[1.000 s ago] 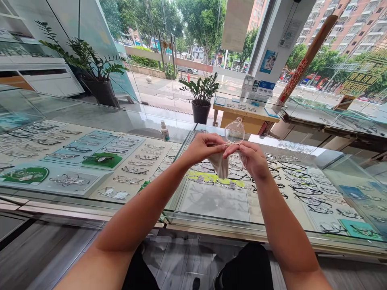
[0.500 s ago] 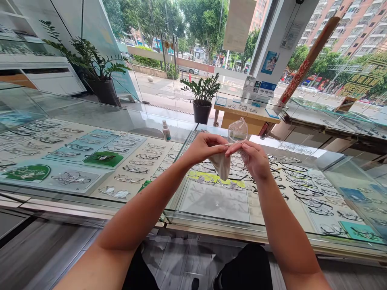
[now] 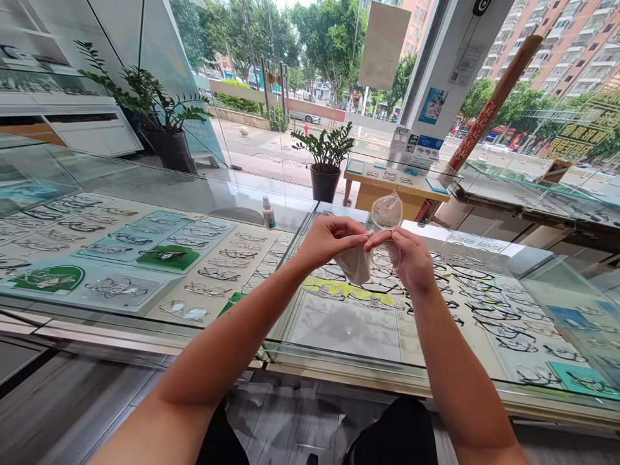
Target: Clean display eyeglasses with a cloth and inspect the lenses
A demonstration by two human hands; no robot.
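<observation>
- Evidently for viewing from above, display frames lay under glass behind the counter's front edge.
- Above, the left hand pinched a hanging pale cloth between closed fingertips.
- Beside it, the right hand gripped clear glasses mid-frame, probably to steady them.
- Near the far edge, a bottle stood upright, seemingly within reach.

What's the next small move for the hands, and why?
Probably raise the cloth onto the upper lens of the glasses: that lens looks speckled and stands uncovered above the fingers, the right hand steadies the frame, and the cloth hangs from the left hand's grip, close by.
</observation>
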